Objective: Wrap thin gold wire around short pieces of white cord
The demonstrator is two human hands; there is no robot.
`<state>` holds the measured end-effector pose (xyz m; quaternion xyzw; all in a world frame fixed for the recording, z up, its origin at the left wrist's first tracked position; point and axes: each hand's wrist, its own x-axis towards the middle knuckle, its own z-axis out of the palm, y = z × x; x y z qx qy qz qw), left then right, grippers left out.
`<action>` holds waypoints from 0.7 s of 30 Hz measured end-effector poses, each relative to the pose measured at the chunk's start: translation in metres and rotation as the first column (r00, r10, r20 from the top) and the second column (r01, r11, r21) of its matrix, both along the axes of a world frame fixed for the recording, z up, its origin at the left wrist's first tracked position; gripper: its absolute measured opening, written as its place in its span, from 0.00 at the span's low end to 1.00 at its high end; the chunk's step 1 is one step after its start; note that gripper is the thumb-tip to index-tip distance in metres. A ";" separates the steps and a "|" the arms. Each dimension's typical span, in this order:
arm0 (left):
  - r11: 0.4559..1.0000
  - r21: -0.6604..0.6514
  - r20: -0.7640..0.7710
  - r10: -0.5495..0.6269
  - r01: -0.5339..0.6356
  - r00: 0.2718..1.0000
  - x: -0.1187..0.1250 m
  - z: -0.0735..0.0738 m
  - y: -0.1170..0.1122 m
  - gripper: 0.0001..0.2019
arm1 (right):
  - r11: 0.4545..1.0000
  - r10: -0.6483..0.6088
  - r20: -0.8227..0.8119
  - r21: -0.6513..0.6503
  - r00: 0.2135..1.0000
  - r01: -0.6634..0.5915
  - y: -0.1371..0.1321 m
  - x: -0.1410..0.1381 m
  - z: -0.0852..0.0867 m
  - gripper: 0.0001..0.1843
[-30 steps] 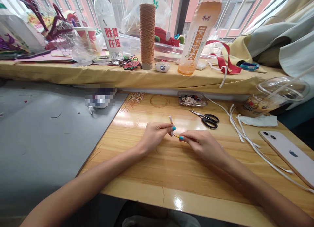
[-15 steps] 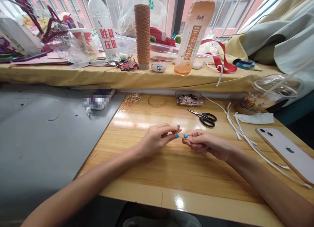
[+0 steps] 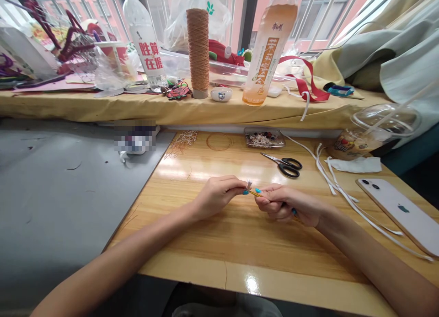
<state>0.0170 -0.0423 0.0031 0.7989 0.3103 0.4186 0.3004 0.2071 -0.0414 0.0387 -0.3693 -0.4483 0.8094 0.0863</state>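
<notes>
Over the wooden tabletop my two hands meet, fingertips a short gap apart. My left hand pinches a small white cord-like piece between thumb and fingers; most of it is hidden. In my right hand is a thin gold-coloured tool, its tip reaching the white piece at my left fingertips. The fingers cover its middle, so its exact kind is unclear. Beyond the right hand lie black-handled scissors with blades slightly apart.
A clear tray of beads, a coil of thin cord and thread scraps lie at the back. White cords, a phone and a plastic cup are right. Bottles and a brown thread cone stand on the ledge.
The white piece at my left fingertips now stands lower and shows less. More of the gold-coloured tool shows between the hands, and the right-hand fingers have shifted slightly.
</notes>
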 end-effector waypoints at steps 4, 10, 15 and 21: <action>0.996 -0.074 -0.007 0.052 -0.052 0.999 0.000 -0.003 0.003 0.07 | 0.989 -0.072 0.098 0.137 0.993 0.058 -0.004 -0.006 -0.002 0.13; 0.908 -0.404 0.071 0.150 -0.109 0.986 -0.001 0.001 0.008 0.07 | 0.448 -0.364 0.327 0.882 0.872 -0.144 -0.011 -0.017 -0.016 0.13; 0.797 -0.600 0.078 0.142 -0.068 0.987 -0.002 0.003 0.012 0.09 | -0.269 -0.599 0.312 0.790 0.738 -0.552 -0.012 -0.014 -0.031 0.11; 0.738 -0.675 0.084 0.057 0.014 0.995 -0.005 0.000 0.017 0.16 | -0.457 -0.626 0.304 0.603 0.718 -0.654 -0.011 -0.012 -0.029 0.11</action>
